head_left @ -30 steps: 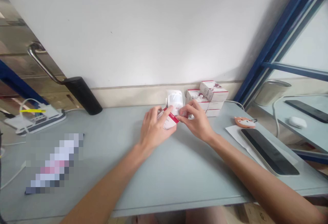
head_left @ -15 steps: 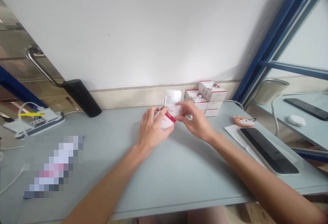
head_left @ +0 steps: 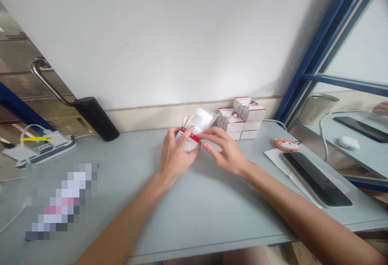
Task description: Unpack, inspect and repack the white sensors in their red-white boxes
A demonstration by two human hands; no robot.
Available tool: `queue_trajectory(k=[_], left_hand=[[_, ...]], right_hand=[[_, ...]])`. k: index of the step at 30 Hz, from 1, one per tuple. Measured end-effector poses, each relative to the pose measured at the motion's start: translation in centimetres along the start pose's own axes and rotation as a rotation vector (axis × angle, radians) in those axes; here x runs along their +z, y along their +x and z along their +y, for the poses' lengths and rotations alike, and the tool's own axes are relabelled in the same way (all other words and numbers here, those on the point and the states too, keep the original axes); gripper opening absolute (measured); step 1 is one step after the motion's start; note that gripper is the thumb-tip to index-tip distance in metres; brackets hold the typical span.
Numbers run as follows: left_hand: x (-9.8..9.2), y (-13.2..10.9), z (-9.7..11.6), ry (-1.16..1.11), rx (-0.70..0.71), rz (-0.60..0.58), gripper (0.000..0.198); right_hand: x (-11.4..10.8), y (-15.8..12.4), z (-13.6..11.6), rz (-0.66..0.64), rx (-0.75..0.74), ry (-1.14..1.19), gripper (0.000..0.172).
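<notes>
My left hand (head_left: 176, 153) is wrapped round a small red-and-white carton (head_left: 191, 143) with printed lettering, held over the table. From the carton's far end sticks out a white plastic device (head_left: 198, 120), with what looks like a clear plastic bag (head_left: 212, 120) round it. Part of the carton is covered by my left fingers. My right hand (head_left: 226, 151) is at the carton's right side, thumb and fingers apart. Its fingertips are at the carton's edge; I cannot tell whether they press on it.
Several similar cartons (head_left: 250, 109) are stacked by the wall. On the right lie a phone (head_left: 317, 180), white paper (head_left: 274, 157) and an orange fox-shaped item (head_left: 287, 144), beside a mirror (head_left: 354, 135). At left are a black cylinder (head_left: 97, 119), a power strip (head_left: 51, 151) and a blurred-out item (head_left: 62, 202).
My right hand has let go of the device's bag and dropped lower, its fingers opening out. The carton has turned and moved slightly left, and the white device shows more plainly.
</notes>
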State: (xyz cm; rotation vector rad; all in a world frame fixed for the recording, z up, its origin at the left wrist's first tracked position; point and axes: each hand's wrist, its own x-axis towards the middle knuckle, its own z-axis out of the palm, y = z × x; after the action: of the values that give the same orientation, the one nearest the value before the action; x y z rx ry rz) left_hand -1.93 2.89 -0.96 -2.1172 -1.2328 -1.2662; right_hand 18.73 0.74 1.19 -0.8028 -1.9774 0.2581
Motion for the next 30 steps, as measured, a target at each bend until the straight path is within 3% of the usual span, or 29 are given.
queue_trajectory(k=[6,9,11,16,19,24,30], left_hand=[[0.1,0.1,0.2,-0.039,-0.008,-0.01,0.047],[0.1,0.2,0.4,-0.076,0.004,0.013,0.059],[0.1,0.2,0.5,-0.093,0.022,0.017,0.066],[-0.2,0.2,0.5,-0.06,0.032,-0.014,0.041],[-0.3,0.2,0.8,-0.056,-0.009,0.021,0.028],[-0.3,0.2,1.3,-0.084,-0.078,0.039,0.031],[-0.2,-0.1,1.0,-0.069,-0.099,0.015,0.038]], right_hand=[[0.6,-0.1,-0.5,0.082,0.103,0.174,0.05],[0.7,0.0,-0.6,0.163,0.119,0.104,0.041],[0.7,0.0,-0.6,0.14,0.103,0.009,0.031],[0.2,0.2,-0.8,0.022,-0.02,-0.052,0.025],[-0.8,0.7,-0.1,0.128,-0.007,-0.206,0.03],[-3.3,1.4,2.7,0.302,0.107,-0.546,0.032],[-4.1,0.5,5.7,0.239,0.222,-0.882,0.034]])
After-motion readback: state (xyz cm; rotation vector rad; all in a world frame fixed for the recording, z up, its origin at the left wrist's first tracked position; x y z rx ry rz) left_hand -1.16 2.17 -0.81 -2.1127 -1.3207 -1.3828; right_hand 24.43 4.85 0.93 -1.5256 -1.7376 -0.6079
